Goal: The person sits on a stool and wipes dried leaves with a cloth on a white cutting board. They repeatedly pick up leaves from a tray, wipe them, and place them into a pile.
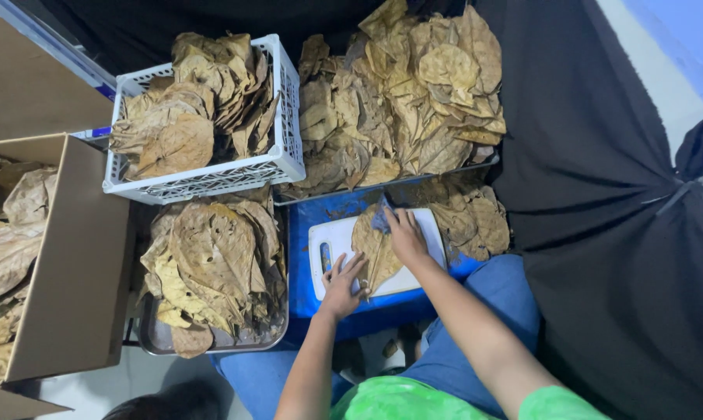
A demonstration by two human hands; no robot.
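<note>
On a white cutting board [332,237] at the middle of the scene lies a single dried brown leaf [375,253], and both of the person's hands are on it; the board sits on a blue surface [301,225] over the person's lap. The left hand [344,281] lies flat with fingers spread, pressing down the near end of the leaf; the right hand [404,235] is laid over the far end, fingers together and bent down onto a small blue cloth [381,218] that it presses against the leaf. Just left of the board a metal tray [161,338] holds a heap of similar leaves [211,264]; behind that stands a white plastic basket [281,155], likewise full of leaves. A larger pile of leaves [406,93] fills a tray beyond the board, and a few more lie just right of the board [476,222]. At the far left an open cardboard box [79,257] holds more leaves; black fabric [600,194] drapes the right side.
</note>
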